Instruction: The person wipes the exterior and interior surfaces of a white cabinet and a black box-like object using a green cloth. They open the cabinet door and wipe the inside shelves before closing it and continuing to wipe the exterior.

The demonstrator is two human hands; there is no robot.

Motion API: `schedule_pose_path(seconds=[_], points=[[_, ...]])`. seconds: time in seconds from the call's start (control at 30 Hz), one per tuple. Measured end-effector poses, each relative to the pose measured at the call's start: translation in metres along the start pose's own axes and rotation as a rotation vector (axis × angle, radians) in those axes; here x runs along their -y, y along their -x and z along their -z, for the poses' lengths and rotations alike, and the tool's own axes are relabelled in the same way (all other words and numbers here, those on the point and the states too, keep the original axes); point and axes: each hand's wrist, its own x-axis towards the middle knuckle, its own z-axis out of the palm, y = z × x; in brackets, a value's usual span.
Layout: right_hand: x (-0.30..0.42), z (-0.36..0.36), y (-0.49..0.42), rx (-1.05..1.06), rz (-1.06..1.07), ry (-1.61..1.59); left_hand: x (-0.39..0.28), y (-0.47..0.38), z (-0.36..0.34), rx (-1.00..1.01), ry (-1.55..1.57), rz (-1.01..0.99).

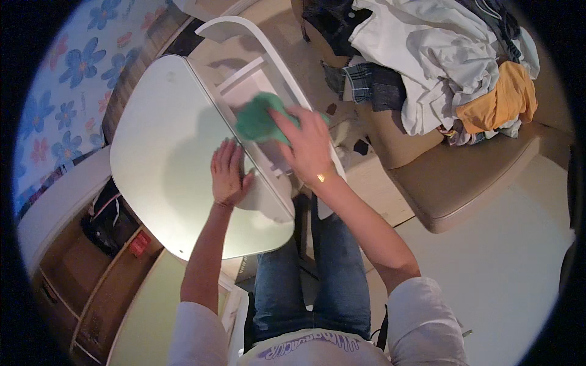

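Note:
A green cloth [256, 119], partly blurred, is bunched under the fingers of my right hand [310, 148]. That hand is over the open white drawer [279, 66], which has a curved front and low dividers inside. My left hand [226, 176] lies palm down on the white rounded top [146, 137] of the cabinet, close to its edge beside the drawer. Its fingers are slightly apart and hold nothing. My right hand and the cloth hide part of the drawer's inside.
On the brown padded seat [425, 196] at right lies a clothes heap with a white garment [439, 64] and an orange one [501, 98]. Flowered fabric [75, 68] is at upper left. Below it, a wooden compartment [73, 270] holds a dark bag [103, 233] and a red item [140, 244].

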Motion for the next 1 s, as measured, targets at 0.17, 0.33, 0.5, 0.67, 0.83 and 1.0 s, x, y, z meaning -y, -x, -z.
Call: schedule_pose_path(seconds=[0.17, 0.33, 0.5, 0.67, 0.83, 1.0], points=[[-0.049, 0.033, 0.085, 0.189, -0.036, 0.314, -0.003, 0.0, -0.001, -0.023, -0.049, 0.009], [-0.087, 0.013, 0.102, 0.29, 0.005, 0.358, -0.005, 0.0, -0.003, -0.038, -0.054, 0.026], [-0.09, -0.033, 0.031, 0.174, 0.036, 0.294, -0.003, 0.002, -0.001, -0.035, -0.032, 0.041], [-0.086, -0.058, -0.037, 0.147, 0.051, 0.319, -0.002, 0.002, -0.001, -0.007, -0.045, 0.071], [-0.088, -0.05, -0.038, 0.239, 0.038, 0.318, -0.009, -0.003, 0.002, -0.017, -0.007, 0.099], [-0.098, -0.038, -0.034, 0.304, -0.03, 0.318, -0.074, -0.023, -0.013, -0.103, 0.185, 0.267]])
